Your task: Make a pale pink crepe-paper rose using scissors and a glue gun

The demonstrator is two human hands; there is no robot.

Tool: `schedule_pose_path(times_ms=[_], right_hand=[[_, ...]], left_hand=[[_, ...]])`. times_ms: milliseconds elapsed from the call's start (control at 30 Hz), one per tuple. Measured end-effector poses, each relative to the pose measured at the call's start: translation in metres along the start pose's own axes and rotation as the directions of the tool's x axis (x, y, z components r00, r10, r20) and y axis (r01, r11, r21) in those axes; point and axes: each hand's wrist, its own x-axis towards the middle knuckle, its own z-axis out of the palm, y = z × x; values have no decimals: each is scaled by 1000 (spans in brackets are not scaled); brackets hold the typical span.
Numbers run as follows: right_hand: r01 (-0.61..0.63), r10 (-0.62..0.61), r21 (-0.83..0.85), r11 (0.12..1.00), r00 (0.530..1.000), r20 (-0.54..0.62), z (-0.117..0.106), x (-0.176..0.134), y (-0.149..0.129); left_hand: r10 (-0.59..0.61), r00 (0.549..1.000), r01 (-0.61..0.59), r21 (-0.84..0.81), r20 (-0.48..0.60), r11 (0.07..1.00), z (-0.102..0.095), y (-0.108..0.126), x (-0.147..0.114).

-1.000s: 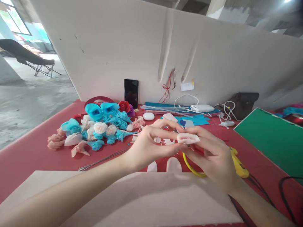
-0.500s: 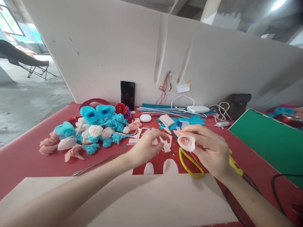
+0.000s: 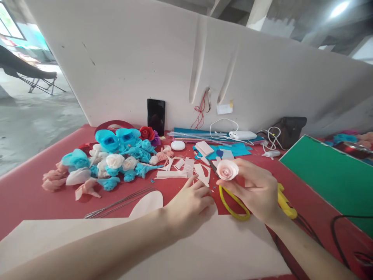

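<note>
A small pale pink paper rose point(image 3: 227, 170) is pinched between the thumb and fingers of my right hand point(image 3: 258, 190), its opening facing me. My left hand point(image 3: 190, 204) is lowered palm down over the near edge of the pale pink sheet point(image 3: 140, 249), its fingers apart and partly curled. A rounded pale petal piece point(image 3: 214, 208) peeks out beside its fingers; whether they touch it I cannot tell. Another petal piece point(image 3: 148, 204) lies left of that wrist. Below the rose, the scissors' yellow handle point(image 3: 233, 208) rests on the red table.
Blue, white and pink paper flowers point(image 3: 116, 159) are heaped at left, near thin wires point(image 3: 119, 202). Paper scraps point(image 3: 171, 174) lie mid-table. A phone point(image 3: 156, 116) leans on the white partition. At right are a yellow-handled tool point(image 3: 287, 204), a green board point(image 3: 329, 182) and black cables.
My left hand has come down and slightly right, from above the scraps to the petal pieces. The rose in my right hand has tipped up a little and shifted slightly left.
</note>
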Motion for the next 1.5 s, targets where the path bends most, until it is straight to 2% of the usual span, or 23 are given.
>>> schedule_pose_path(times_ms=[267,533,667,767,867,967,1100,1167,1233,1333,1500], right_hand=[[-56,56,17,998,998,8,1,1,-1],[-116,116,11,993,993,20,-1,1,0],[-169,165,47,984,983,81,-2,2,1],[-243,234,56,968,964,128,-5,5,0],[-322,310,38,946,933,181,-9,8,-3],[-425,405,42,904,886,227,-14,10,-4],[-593,528,130,795,781,333,-17,13,-6],[-651,564,121,750,723,399,-16,13,-10],[-664,577,90,742,702,418,-16,13,-13],[-642,589,77,762,738,329,-15,13,-18],[-555,534,129,822,829,166,-12,10,-21]], left_hand=[[-4,1000,5,-40,7,999,-6,3,-3],[-59,998,62,-190,22,980,-6,-8,1],[-119,992,125,-299,40,946,-6,-10,5],[-209,976,214,-417,60,883,-10,-9,8],[-308,948,300,-545,80,783,-21,-6,13],[-378,921,341,-649,88,680,-41,-5,19],[-467,884,337,-732,30,592,-69,-4,24],[-494,869,325,-756,2,569,-78,-2,24],[-505,863,305,-775,-21,553,-82,2,24],[-496,867,243,-828,-48,505,-81,12,22],[-454,889,284,-849,60,445,-76,29,18]])
